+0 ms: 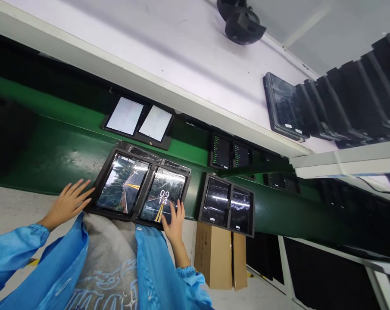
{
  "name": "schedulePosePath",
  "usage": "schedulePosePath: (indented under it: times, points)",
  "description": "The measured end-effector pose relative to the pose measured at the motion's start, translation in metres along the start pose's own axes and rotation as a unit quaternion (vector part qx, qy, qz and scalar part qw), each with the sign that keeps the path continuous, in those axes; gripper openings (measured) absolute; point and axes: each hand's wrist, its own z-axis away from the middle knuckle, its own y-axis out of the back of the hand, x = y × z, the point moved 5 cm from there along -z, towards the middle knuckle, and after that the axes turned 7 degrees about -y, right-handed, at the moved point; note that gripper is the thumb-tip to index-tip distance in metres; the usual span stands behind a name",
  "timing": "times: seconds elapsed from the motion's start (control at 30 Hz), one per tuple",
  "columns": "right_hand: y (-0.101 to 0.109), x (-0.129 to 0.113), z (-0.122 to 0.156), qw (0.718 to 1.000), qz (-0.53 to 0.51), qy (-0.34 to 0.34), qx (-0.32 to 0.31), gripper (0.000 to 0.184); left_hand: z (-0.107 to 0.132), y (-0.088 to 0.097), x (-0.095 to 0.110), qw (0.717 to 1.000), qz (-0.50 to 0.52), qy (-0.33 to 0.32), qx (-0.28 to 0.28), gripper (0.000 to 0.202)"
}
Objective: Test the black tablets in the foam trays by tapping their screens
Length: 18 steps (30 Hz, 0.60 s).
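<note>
A black tray (pixel 135 214) holding two lit tablets lies on the green bench in front of me. The left tablet (pixel 123 183) shows a forest road with no clock visible. On the right tablet (pixel 164 196) the same kind of picture carries the clock 09 14. My left hand (pixel 72 199) is open, fingers spread, beside the tray's left edge. Over the lower right of the right tablet lies my right hand (pixel 175 221), fingers apart; it appears to touch the screen.
To the right sits another black tray (pixel 201 196) with two dark tablets. Behind are tablets with white screens (pixel 125 115) and some with green lines (pixel 221 150). A shelf (pixel 169 64) overhangs the bench, bearing stacked dark trays (pixel 346 94). A cardboard box (pixel 220 258) stands below.
</note>
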Motion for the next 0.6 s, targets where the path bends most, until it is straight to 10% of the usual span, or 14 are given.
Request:
schedulePosePath:
  times: [0.13, 0.33, 0.6]
  points:
    - [-0.013, 0.008, -0.011, 0.999, 0.018, -0.007, -0.032, 0.083, 0.010, -0.007, 0.003, 0.994, 0.035, 0.078, 0.065, 0.054]
    - [-0.007, 0.051, -0.104, 0.976, -0.096, -0.167, 0.099, 0.090, -0.018, -0.049, 0.025, 0.952, 0.183, 0.219, 0.106, 0.072]
    - [-0.011, 0.071, -0.149, 0.930, -0.244, -0.258, 0.097, 0.083, -0.034, -0.047, 0.019, 0.901, 0.282, 0.303, 0.129, 0.078]
